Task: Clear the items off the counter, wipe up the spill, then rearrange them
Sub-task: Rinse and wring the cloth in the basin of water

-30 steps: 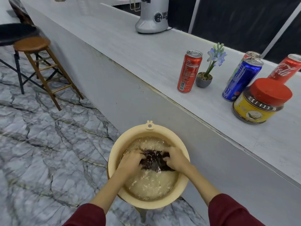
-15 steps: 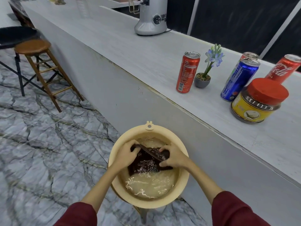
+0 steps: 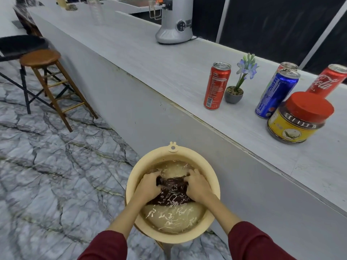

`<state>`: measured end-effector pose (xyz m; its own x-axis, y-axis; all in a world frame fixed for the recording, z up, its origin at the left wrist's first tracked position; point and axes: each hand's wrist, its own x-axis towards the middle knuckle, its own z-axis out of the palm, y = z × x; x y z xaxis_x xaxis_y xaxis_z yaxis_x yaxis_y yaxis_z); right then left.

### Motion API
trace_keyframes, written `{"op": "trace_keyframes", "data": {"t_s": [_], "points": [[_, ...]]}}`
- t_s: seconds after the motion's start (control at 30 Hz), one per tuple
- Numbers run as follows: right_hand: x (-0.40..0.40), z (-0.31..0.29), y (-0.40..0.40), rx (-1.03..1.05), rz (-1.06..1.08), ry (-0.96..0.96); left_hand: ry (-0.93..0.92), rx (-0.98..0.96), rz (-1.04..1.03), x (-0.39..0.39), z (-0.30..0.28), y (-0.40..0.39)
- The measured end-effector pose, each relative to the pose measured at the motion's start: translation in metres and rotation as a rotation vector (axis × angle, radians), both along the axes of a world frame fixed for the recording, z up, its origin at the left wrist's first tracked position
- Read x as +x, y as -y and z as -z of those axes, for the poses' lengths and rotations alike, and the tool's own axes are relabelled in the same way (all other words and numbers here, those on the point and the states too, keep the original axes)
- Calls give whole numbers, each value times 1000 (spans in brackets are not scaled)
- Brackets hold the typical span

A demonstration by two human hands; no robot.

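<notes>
1. Far left, a wooden stool (image 3: 40, 58) stands on the marble floor (image 3: 56, 166), well apart from the work
2. The left hand (image 3: 148, 186) is down in the water of a beige basin (image 3: 131, 186), fingers curled and pressed together around the left edge of a dark cloth (image 3: 173, 192)
3. The cloth sits mostly under the water, stretched between both hands near the middle of the basin; the water surface is rippled
4. The right hand (image 3: 199, 186) grips the cloth's right edge the same way, fingers bent and closed on the fabric
5. Up on the counter (image 3: 150, 61), right of the basin, the items stand in a loose group: a red can (image 3: 216, 86), just beside it a small potted flower (image 3: 234, 92), then a blue can (image 3: 276, 94) with another can (image 3: 288, 65) behind it, a Coca-Cola can (image 3: 328, 80) and a red-lidded jar (image 3: 298, 117) nearest the edge
6. Judged from this, the step in hand is rinsing the cloth; whether any spill is left on the counter cannot be told
7. The next move likely calls for lifting the cloth clear and wringing it hard over the basin, so it does not drip on the floor
</notes>
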<state>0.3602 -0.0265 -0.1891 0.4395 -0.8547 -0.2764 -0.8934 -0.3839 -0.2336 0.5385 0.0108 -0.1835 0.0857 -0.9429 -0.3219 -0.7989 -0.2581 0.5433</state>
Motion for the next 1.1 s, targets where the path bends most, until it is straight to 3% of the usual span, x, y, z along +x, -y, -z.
{"op": "trace_keyframes", "data": {"t_s": [0.07, 0.2, 0.37, 0.57, 0.87, 1.1], "points": [[0, 2, 0, -2, 38, 42, 6, -8, -17, -2, -4, -1], [0, -15, 7, 36, 246, 315, -75, -84, -77, 4, -15, 2], [-9, -60, 14, 58, 324, 549, -114, -241, -47, 17, -51, 4], [-21, -95, 16, 68, 327, 685, -180, -365, -9, 28, -78, 3], [6, -28, 1, 217, 165, 336, 13, -94, 66, 0, -13, 2], [15, 0, -10, 176, 153, 138, 87, 82, 145, -2, 18, 2]]}}
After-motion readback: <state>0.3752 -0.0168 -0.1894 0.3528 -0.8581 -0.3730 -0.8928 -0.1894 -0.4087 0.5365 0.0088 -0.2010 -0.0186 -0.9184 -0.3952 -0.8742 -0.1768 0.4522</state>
